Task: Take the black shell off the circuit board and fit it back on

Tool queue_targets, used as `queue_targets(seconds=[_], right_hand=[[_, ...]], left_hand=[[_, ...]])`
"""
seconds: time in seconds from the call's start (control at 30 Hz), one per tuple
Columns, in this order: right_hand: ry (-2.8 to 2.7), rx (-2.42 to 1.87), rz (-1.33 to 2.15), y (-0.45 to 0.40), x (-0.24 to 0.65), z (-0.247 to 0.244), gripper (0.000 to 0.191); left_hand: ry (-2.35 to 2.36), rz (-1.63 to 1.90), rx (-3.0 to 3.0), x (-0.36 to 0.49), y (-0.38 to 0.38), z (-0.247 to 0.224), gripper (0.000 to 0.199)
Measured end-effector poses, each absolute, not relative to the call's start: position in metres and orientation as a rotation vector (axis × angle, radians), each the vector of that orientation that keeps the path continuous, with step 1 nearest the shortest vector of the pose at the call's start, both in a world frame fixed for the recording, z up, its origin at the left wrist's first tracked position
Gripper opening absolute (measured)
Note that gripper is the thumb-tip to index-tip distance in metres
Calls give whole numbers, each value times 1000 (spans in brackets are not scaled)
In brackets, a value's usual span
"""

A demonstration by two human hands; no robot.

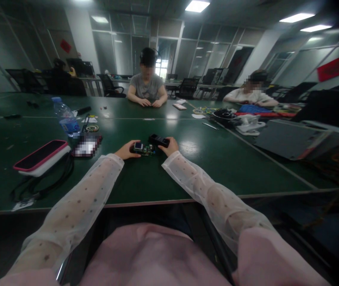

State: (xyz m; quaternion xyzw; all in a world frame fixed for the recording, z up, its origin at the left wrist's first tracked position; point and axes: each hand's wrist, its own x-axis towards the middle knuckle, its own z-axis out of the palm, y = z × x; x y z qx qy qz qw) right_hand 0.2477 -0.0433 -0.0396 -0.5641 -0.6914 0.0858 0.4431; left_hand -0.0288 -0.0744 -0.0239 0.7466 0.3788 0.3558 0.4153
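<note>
Near the middle of the green table (pixel 139 178), my left hand (pixel 127 150) is closed on a small device with a little screen (pixel 138 146). A green circuit board (pixel 148 149) with small parts shows at the device's right side. My right hand (pixel 169 147) grips a black casing (pixel 158 140) with its fingers round the right end. The casing is tilted and sits just right of the circuit board; whether the two touch is hard to tell.
At the left are a pink-edged black and white case (pixel 42 157), a cord, a blurred-out item (pixel 87 145) and a water bottle (pixel 66 119). A grey box (pixel 291 139) and a cluttered pile stand right. Two people (pixel 147 85) sit across the table.
</note>
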Motion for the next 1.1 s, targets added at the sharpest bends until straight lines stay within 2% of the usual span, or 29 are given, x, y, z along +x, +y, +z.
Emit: queue_targets(seconds=[0.17,0.33,0.57,1.1], right_hand=[[-1680,-1392,116,-41,248,-43,56],[-1666,-1388,68,-40,247,-45,51],[-1707,-1404,118,-41,247,-45,47],[-1691,-1431,200,-42,247,-43,53]], left_hand=[[955,879,1921,-28,-75,-23,82],[940,850,1928,-29,-75,-23,83],[947,858,1927,-29,-74,-23,80],[972,906,1955,-29,-73,-28,79]])
